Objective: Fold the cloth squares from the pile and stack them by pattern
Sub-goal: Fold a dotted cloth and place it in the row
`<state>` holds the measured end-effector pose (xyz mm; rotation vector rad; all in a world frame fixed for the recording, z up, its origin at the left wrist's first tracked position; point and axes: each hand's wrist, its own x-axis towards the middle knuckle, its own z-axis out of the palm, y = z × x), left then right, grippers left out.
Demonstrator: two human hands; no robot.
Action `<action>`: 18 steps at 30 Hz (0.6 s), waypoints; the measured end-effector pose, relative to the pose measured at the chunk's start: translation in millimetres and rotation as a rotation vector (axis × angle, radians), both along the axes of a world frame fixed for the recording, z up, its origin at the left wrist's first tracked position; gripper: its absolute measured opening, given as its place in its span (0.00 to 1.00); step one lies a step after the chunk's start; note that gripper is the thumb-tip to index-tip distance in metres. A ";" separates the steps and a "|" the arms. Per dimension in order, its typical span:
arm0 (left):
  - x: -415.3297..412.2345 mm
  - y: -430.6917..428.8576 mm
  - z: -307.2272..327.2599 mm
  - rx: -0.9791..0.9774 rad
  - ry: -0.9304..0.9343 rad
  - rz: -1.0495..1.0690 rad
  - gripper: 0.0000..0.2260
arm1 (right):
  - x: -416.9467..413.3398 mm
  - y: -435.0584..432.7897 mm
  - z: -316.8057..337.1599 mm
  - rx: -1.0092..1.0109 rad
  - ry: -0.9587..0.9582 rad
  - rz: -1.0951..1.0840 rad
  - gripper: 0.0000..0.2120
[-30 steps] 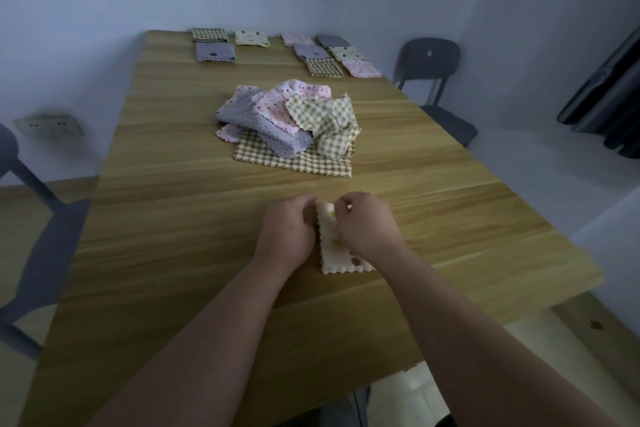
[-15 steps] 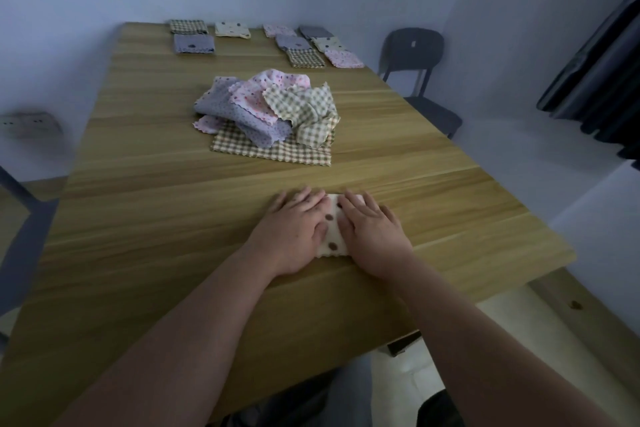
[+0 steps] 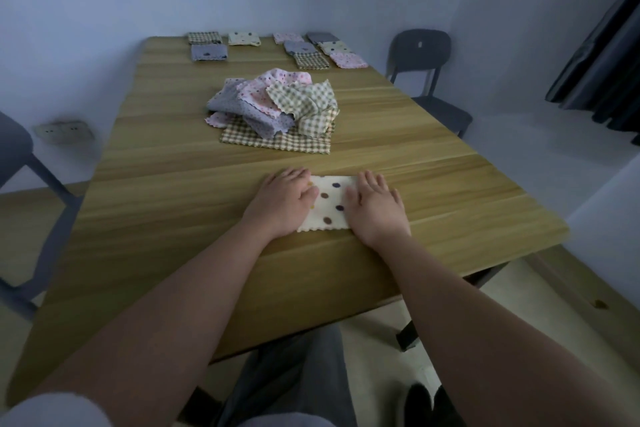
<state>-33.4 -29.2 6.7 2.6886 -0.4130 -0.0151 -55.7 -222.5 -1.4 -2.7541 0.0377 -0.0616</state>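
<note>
Nearest the camera, grey trousers (image 3: 291, 378) show below the near edge of the wooden table (image 3: 166, 218), and two bare forearms reach forward over it. On the tabletop just past that edge lies a folded cream polka-dot cloth (image 3: 329, 206), its scalloped edge toward the person. The left hand (image 3: 284, 203) lies palm down on the cloth's left side, fingers straight and close together, gripping nothing. The right hand (image 3: 377, 210) lies flat in the same way on the cloth's right side, fingers extended, pressing rather than holding. The dotted middle of the cloth shows between the two hands. Further on, near the middle of the table, sits the pile of unfolded cloths (image 3: 273, 100): grey, pink dotted and green checked squares heaped loosely on a flat brown checked cloth (image 3: 277, 142). Along the far edge folded squares lie in two groups: on the left a checked stack (image 3: 204, 37), a cream dotted stack (image 3: 243, 38) and a grey stack (image 3: 209, 52); on the right a cluster of pink, grey, cream and checked pieces (image 3: 311, 61) lying close together. A dark chair (image 3: 424, 59) stands beyond the right side of the table, and a wall socket (image 3: 64, 130) sits low on the left wall
</note>
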 end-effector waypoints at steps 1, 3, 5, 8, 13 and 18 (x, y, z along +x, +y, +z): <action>-2.1 0.1 0.2 -0.067 0.002 0.046 0.25 | -1.0 -4.0 -2.1 0.068 -0.041 -0.053 0.30; -1.2 0.6 2.3 -0.144 -0.008 0.124 0.25 | -0.1 -8.4 -3.1 0.187 -0.112 -0.139 0.30; -1.0 -1.5 1.2 -0.101 -0.021 0.164 0.25 | -0.2 -9.1 -3.7 0.200 -0.108 -0.148 0.29; 1.9 -5.1 -2.9 -0.046 -0.013 0.173 0.24 | -0.7 -7.9 -1.7 0.076 -0.069 -0.105 0.27; 1.1 -8.5 -1.4 -0.116 -0.033 0.247 0.15 | -5.6 -9.5 1.6 0.141 -0.135 -0.096 0.19; -22.2 -10.1 12.2 -0.437 0.044 0.397 0.07 | -2.8 3.4 22.3 0.417 -0.091 -0.183 0.10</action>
